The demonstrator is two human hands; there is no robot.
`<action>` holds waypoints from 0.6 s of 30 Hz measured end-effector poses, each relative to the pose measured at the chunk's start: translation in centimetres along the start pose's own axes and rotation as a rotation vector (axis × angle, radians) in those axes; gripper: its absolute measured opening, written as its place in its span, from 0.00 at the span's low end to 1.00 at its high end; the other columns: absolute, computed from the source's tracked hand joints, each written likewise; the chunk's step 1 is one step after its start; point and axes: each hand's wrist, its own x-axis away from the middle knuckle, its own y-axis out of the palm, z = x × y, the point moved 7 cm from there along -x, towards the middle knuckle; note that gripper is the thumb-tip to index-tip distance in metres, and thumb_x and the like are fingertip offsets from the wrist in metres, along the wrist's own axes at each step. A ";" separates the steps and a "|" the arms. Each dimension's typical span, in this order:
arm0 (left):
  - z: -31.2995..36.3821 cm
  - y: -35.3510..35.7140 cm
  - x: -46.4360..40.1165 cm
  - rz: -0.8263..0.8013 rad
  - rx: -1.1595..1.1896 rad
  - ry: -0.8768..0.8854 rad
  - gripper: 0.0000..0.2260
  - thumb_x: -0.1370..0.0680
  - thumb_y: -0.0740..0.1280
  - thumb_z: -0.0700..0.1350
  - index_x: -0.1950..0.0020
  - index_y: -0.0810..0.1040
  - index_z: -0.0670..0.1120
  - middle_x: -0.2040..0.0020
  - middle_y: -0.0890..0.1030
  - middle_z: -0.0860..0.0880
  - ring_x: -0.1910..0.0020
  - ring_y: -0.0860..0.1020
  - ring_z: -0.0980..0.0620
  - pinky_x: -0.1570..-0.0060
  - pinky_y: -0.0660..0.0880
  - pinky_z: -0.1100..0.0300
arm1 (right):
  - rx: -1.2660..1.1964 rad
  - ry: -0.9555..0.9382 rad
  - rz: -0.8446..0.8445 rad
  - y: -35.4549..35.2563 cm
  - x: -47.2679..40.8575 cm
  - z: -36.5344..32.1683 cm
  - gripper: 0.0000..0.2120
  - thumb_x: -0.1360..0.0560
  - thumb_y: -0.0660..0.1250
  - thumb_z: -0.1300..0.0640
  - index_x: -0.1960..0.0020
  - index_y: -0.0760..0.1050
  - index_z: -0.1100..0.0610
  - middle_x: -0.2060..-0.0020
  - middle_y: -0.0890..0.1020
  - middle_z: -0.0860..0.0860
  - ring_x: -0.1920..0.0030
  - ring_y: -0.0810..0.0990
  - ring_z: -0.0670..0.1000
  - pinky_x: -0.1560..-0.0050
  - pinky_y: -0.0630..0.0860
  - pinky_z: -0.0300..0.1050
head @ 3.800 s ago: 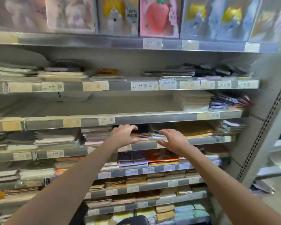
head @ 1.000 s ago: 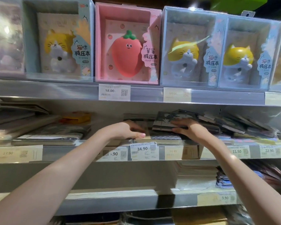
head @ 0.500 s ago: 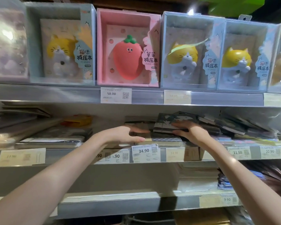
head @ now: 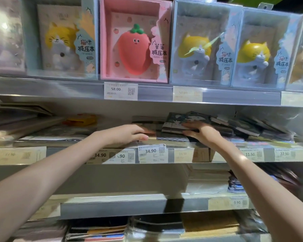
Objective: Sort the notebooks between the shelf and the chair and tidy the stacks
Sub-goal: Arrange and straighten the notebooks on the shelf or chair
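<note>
1. Both bare arms reach up to the middle shelf (head: 164, 155); the left hand (head: 128, 134) lies flat, palm down and fingers loosely spread, on a low notebook stack, gripping nothing.
2. The right hand (head: 202, 132) clasps the near edge of a dark-covered notebook stack (head: 177, 124), thumb beneath, fingers on top.
3. Price tags below read 34.90 (head: 150, 151), 11.50 and 22.90; the upper rail shows 58.00 (head: 115, 89) under a pink strawberry box (head: 135, 41) flanked by cat boxes.

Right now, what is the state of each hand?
Left hand: open, flat on the shelf stack, holding nothing.
Right hand: fingers on a dark notebook; grip cannot be told.
</note>
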 end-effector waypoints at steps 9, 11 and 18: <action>-1.1 -4.3 -0.5 0.349 0.187 -0.007 0.16 0.19 0.53 0.36 0.43 0.76 0.50 0.45 0.79 0.52 0.54 0.80 0.55 0.48 0.76 0.63 | -0.212 -0.005 0.046 -2.4 -0.1 -0.8 0.21 0.27 0.61 0.39 0.37 0.74 0.45 0.43 0.79 0.48 0.47 0.78 0.54 0.44 0.76 0.49; -2.1 -5.0 -0.2 0.350 0.292 -0.001 0.16 0.19 0.54 0.35 0.42 0.77 0.48 0.44 0.79 0.50 0.52 0.81 0.54 0.48 0.77 0.65 | -0.254 -0.028 0.034 -2.8 0.0 -0.7 0.24 0.29 0.60 0.36 0.38 0.74 0.44 0.41 0.79 0.48 0.44 0.77 0.53 0.40 0.73 0.51; -4.7 -5.8 8.4 0.475 0.060 0.164 0.29 0.24 0.62 0.32 0.53 0.76 0.72 0.50 0.78 0.71 0.47 0.76 0.68 0.48 0.69 0.74 | -0.072 -0.040 0.024 -3.1 2.2 -1.7 0.32 0.34 0.55 0.30 0.39 0.76 0.46 0.46 0.82 0.48 0.50 0.81 0.50 0.48 0.78 0.51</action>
